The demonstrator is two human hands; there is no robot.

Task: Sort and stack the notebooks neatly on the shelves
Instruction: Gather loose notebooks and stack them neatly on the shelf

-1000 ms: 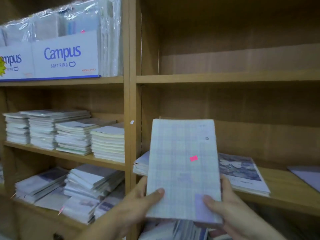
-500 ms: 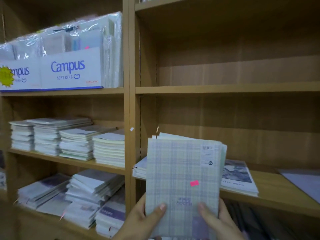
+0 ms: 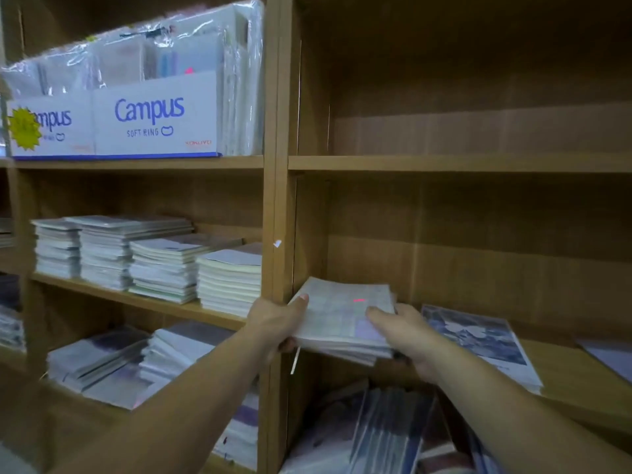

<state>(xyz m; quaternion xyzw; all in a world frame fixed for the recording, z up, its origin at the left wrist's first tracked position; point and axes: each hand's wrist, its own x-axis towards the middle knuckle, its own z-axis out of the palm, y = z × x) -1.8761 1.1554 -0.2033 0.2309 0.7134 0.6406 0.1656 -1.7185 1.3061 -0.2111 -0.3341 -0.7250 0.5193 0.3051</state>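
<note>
A stack of pale plaid-covered notebooks (image 3: 342, 316) lies nearly flat just right of the light-brown wooden upright divider (image 3: 278, 200), at the level of the middle shelf. Whether it already rests on the board cannot be told. The left hand (image 3: 277, 323) grips its left edge against the divider, thumb on the top cover and fingers curled beneath. The right hand (image 3: 400, 333) clasps the stack's right near corner, fingers laid over the cover. A small pink sticker (image 3: 358, 300) sits on top. Further right of the divider lies a dark-blue floral notebook pile (image 3: 478, 340). Left of the divider stand four white notebook stacks (image 3: 164, 265), with white Campus cardboard boxes (image 3: 154, 121) above them.
</note>
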